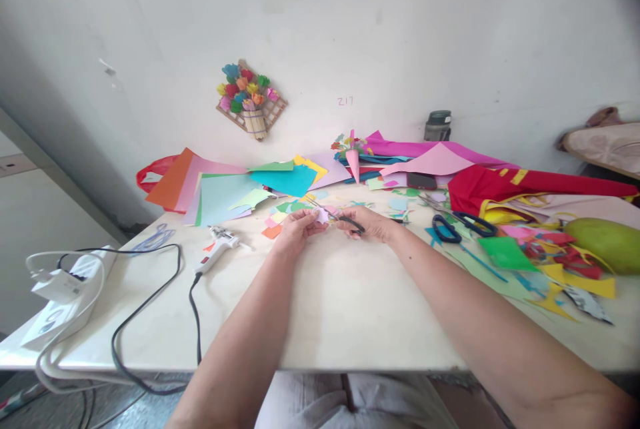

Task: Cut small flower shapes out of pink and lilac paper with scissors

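My left hand (301, 229) pinches a small pale lilac paper piece (321, 216) over the middle of the table. Just right of it, my right hand (364, 223) is closed on the black handles of a pair of scissors (351, 223). The blades point up and to the left, beside the lilac piece; whether they touch it I cannot tell. Small cut scraps of green, orange and pink paper (273, 232) lie around and behind both hands.
A glue gun (219, 249) with a black cord lies left, near a white power strip (75, 302). Coloured sheets (227, 192) spread behind. Larger blue-handled scissors (447, 229), paper scraps and a green, rounded object (605, 244) are on the right. A paper cone (353, 164) stands at the back.
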### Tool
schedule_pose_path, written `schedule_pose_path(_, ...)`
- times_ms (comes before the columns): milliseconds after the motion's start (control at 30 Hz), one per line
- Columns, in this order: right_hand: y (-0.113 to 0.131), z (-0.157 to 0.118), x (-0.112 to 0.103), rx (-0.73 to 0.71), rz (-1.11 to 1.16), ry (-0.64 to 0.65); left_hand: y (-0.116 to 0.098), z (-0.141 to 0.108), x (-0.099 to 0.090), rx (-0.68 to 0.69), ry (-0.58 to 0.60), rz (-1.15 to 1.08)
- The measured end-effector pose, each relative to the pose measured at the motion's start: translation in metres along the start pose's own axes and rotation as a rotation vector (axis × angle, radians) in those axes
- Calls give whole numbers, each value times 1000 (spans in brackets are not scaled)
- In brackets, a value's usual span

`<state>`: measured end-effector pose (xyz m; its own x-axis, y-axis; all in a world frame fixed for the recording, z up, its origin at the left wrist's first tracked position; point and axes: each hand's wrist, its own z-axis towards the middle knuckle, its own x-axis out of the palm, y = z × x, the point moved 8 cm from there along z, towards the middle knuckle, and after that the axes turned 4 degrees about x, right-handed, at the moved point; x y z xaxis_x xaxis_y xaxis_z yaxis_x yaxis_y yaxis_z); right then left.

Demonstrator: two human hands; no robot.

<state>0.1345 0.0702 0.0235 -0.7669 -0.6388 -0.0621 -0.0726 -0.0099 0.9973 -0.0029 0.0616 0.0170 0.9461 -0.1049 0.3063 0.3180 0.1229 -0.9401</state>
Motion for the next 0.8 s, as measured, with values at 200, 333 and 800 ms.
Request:
schedule_pose_path(200,0,-1,1,3,7,2,0,1,0,1,-14,-15)
schedule_pose_path(333,2,-2,2,13,-30,-21,-1,0,1,4,-12,-22)
schedule_pose_path(800,7,-5,6,23,-82,-78,1,1,1,-10,-18,-17)
